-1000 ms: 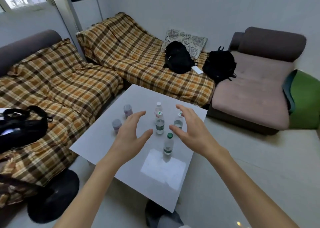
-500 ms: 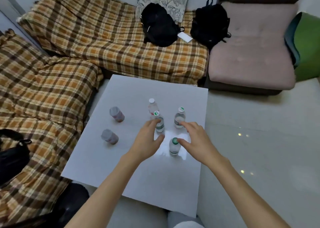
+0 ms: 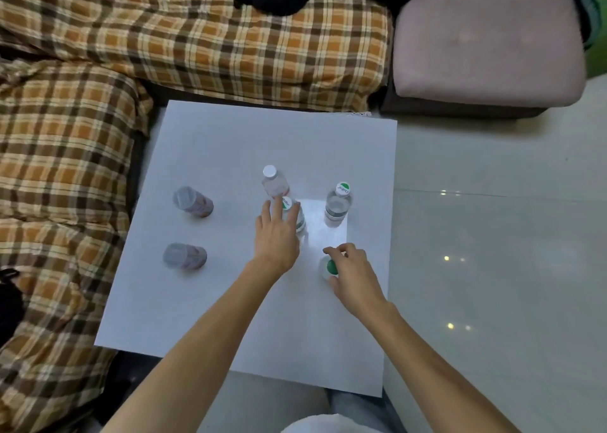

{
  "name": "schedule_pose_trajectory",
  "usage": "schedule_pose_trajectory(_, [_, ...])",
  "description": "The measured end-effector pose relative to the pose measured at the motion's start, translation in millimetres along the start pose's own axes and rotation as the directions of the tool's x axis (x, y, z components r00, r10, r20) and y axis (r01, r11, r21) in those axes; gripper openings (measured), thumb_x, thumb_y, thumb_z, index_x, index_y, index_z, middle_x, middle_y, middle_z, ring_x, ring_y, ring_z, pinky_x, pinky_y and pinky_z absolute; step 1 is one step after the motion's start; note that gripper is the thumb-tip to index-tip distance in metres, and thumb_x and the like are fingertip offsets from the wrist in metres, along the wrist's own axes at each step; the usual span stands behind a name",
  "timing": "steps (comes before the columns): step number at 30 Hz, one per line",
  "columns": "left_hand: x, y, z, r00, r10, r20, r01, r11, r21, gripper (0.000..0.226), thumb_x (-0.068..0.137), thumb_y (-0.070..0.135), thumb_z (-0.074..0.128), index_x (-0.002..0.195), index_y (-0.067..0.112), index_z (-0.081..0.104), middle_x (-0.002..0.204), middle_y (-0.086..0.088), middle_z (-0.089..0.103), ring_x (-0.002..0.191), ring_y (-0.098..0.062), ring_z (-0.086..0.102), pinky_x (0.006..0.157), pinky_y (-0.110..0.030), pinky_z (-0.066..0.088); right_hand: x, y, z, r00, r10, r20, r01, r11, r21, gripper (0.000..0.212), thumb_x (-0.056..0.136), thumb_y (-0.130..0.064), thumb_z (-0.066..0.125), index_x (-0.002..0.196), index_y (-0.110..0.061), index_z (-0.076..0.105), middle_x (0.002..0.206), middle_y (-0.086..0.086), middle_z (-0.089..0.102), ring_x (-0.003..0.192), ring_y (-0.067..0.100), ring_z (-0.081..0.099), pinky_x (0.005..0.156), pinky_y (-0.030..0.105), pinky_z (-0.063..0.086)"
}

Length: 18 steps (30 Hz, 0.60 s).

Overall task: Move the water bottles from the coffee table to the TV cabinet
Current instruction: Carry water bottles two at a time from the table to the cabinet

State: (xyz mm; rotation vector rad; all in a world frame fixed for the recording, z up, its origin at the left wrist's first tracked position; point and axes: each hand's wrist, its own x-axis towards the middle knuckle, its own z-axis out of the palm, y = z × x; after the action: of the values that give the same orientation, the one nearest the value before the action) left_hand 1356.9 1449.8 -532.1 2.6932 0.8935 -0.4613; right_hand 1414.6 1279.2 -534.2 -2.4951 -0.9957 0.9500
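Note:
Four clear water bottles stand on the white coffee table (image 3: 203, 301). My right hand (image 3: 356, 276) curls around the nearest one, a green-capped bottle (image 3: 329, 266) near the table's right edge, with thumb and index finger on either side of it. My left hand (image 3: 277, 235) reaches over the middle bottle (image 3: 288, 206), which has a green-and-white cap. The fingers are spread to both sides of its neck. Behind it stands a white-capped bottle (image 3: 271, 181). To the right is another green-and-white-capped bottle (image 3: 338, 202). The TV cabinet is out of view.
Two pinkish capped containers (image 3: 193, 201) (image 3: 184, 256) stand on the table's left half. Plaid-covered sofas (image 3: 65, 170) border the table at left and behind. A pink seat cushion (image 3: 486, 38) lies at the back right. Glossy tiled floor (image 3: 492, 235) stretches to the right.
The view has tilted down and closer to the table. Both hands dropped onto the bottles: the right one closed around the green-capped bottle, the left one reached the middle bottle.

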Motion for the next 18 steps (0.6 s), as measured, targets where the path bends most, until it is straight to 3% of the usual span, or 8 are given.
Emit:
schedule_pose_trajectory(4, [25.6,-9.7,6.1,0.999,0.011,0.042,-0.011,1.0,0.01,0.067,0.092,0.011,0.056,0.152,0.023,0.028,0.163,-0.014,0.014,0.139,-0.038,0.031,0.105,-0.044,0.037,11.4,3.4,13.4,0.998,0.036,0.047,-0.034,0.998,-0.044,0.043,0.088,0.004,0.052,0.127,-0.013,0.057,0.133,0.009,0.049,0.118,0.029,0.047,0.083,0.034,0.049])
schedule_pose_trajectory(6, [35.6,-13.8,8.9,0.998,-0.004,0.067,0.007,0.999,-0.047,0.062,0.092,0.007,0.056,0.148,0.024,0.036,0.159,-0.011,0.021,0.122,-0.039,0.048,0.089,-0.045,0.047,13.6,4.6,16.8,0.998,0.047,0.05,-0.044,0.997,-0.068,0.041,0.087,0.007,0.051,0.123,-0.011,0.058,0.126,0.009,0.051,0.111,0.028,0.048,0.075,0.034,0.05])
schedule_pose_trajectory(9, [39.7,-15.9,9.6,0.995,-0.076,0.07,0.086,0.983,-0.162,0.043,0.091,0.002,0.053,0.132,0.018,0.053,0.141,-0.012,0.039,0.099,-0.039,0.06,0.072,-0.041,0.048,11.6,7.1,17.1,0.997,0.065,0.044,-0.063,0.997,-0.055,0.032,0.089,-0.002,0.055,0.12,-0.011,0.057,0.12,0.009,0.048,0.1,0.025,0.05,0.071,0.028,0.047])
schedule_pose_trajectory(12, [26.3,-17.6,8.1,0.99,-0.13,0.046,0.137,0.967,-0.213,0.029,0.091,0.003,0.053,0.117,0.013,0.059,0.12,-0.014,0.046,0.088,-0.038,0.06,0.071,-0.039,0.047,1.5,6.4,5.5,0.997,0.067,0.034,-0.068,0.997,0.021,0.029,0.09,-0.011,0.058,0.119,-0.01,0.057,0.116,0.008,0.045,0.093,0.023,0.052,0.073,0.026,0.045])
schedule_pose_trajectory(18, [-9.3,-22.7,-12.7,0.989,-0.145,0.027,0.147,0.96,-0.236,0.023,0.096,0.014,0.05,0.118,0.014,0.056,0.113,-0.018,0.044,0.074,-0.038,0.054,0.075,-0.045,0.051,-23.4,2.2,-38.9,0.997,0.073,-0.026,-0.067,0.98,0.188,0.027,0.084,-0.022,0.063,0.109,-0.014,0.06,0.109,0.003,0.045,0.087,0.025,0.058,0.078,0.034,0.051])
